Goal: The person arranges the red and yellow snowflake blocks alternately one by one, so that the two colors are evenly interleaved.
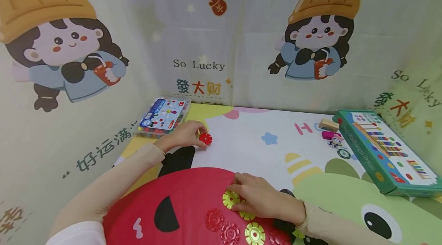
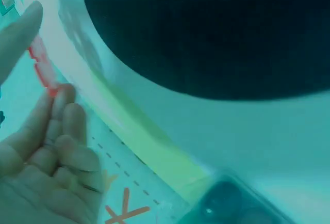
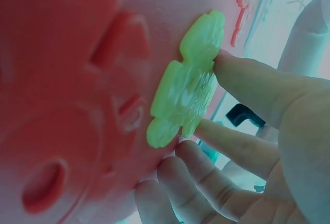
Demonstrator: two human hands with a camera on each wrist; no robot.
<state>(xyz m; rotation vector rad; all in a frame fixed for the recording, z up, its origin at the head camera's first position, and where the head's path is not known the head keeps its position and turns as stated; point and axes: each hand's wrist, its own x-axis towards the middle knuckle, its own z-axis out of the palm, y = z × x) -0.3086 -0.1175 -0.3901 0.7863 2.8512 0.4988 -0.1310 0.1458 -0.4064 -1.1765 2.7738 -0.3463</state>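
My left hand [image 1: 186, 134] pinches a red notched plastic disc [image 1: 205, 138] between thumb and fingers, just in front of the clear box. The left wrist view shows that red disc [image 2: 44, 69] edge-on at the fingertips. Over the red printed area, my right hand [image 1: 260, 198] holds a yellow notched disc [image 1: 231, 199] by its edge. Thumb and index finger meet this yellow disc [image 3: 188, 90] in the right wrist view. Another yellow disc [image 1: 246, 215] is partly hidden beneath the right hand. A further yellow disc [image 1: 254, 234] and red discs [image 1: 230, 233] lie nearer to me.
A lidded clear box [image 1: 164, 116] of coloured pieces sits at the back left. On the right lies a green game box [image 1: 390, 153]. Beside it are a wooden block [image 1: 329, 125], a magenta block [image 1: 330, 135] and a small figure [image 1: 335, 142]. Printed fabric hangs behind.
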